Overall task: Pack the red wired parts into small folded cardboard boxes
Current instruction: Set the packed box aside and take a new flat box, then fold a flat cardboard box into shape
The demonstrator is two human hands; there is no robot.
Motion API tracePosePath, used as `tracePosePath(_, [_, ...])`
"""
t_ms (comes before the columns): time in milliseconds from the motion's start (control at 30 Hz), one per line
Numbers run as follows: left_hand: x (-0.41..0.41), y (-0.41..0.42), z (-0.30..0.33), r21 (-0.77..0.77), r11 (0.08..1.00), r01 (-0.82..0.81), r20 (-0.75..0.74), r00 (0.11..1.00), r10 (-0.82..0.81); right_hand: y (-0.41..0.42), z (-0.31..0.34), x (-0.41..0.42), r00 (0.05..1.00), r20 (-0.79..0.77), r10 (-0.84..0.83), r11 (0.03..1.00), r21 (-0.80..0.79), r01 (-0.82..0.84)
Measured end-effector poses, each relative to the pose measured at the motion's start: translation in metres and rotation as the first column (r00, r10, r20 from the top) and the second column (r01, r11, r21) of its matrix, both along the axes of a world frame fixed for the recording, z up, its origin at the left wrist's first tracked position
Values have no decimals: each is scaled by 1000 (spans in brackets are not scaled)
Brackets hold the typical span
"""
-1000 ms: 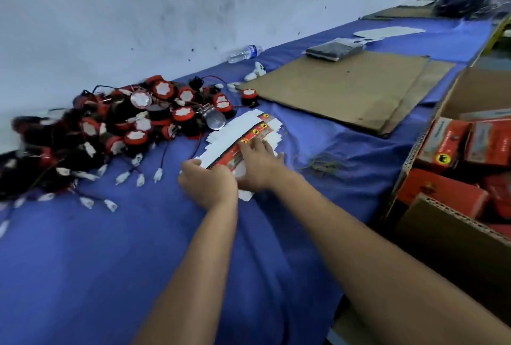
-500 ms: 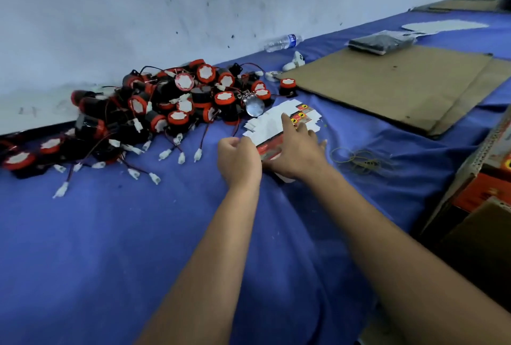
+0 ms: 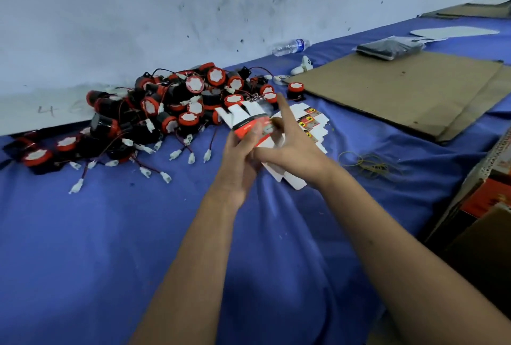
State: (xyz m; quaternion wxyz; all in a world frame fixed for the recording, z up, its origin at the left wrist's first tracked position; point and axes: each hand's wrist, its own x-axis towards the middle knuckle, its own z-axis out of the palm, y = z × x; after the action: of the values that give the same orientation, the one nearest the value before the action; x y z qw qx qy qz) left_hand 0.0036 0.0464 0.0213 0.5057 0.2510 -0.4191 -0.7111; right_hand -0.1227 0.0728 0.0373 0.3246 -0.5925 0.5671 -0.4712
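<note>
Red-and-white flat box blank (image 3: 249,123) sits in our left hand (image 3: 239,156), its grip curled round it. Our right hand (image 3: 293,151) pinches its near edge, forefinger straight, above the blank stack (image 3: 312,126); red wired parts (image 3: 171,106) lie left.

A heap of red wired parts (image 3: 177,112), round black bodies with red rims, white faces and thin leads ending in white plugs, lies on the blue-covered table against the wall. Just right of it a flat box blank (image 3: 246,120), red and white, is lifted, above a fanned stack of blanks (image 3: 309,126).
</note>
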Motion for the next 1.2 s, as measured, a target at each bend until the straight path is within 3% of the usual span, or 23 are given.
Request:
tracePosePath(133, [81,15,-4,-33,999,-29,-30,999,28,0,5,58,936,158,315,948,-15,-317])
tracePosePath(200, [120,19,-8,-66,986,-150,6,989,151,-4,1,96,888,259,381,920,-12,-392])
tracePosePath(267, [157,21,-13,-125,933,-338,77,934,349,-6,-4,132,874,266,407,907,1,-422])
tracePosePath(367, [212,30,-25,-345,769,-539,255,735,629,-9,-14,180,831,217,512,852,-9,-523])
tracePosePath(433, [237,37,-32,-512,660,-549,325,588,741,-9,-21,200,772,236,590,798,-19,-603])
tracePosePath(533, [262,43,-41,-680,507,-530,333,393,857,-9,-39,217,608,438,662,697,-61,-714])
tracePosePath(600, [266,45,-42,-765,444,-467,331,306,892,-9,-50,222,554,532,640,693,-87,-716])
tracePosePath(767, [255,44,-41,-887,365,-281,318,202,927,-7,-53,229,625,636,453,839,-66,-541])
tracePosePath(1000, [254,45,-44,-945,307,-114,293,130,947,-3,-49,230,679,644,352,895,-19,-445])
tracePosePath(1200, [255,40,-49,-951,308,-32,302,113,946,4,-49,235,859,350,374,926,-192,-325])
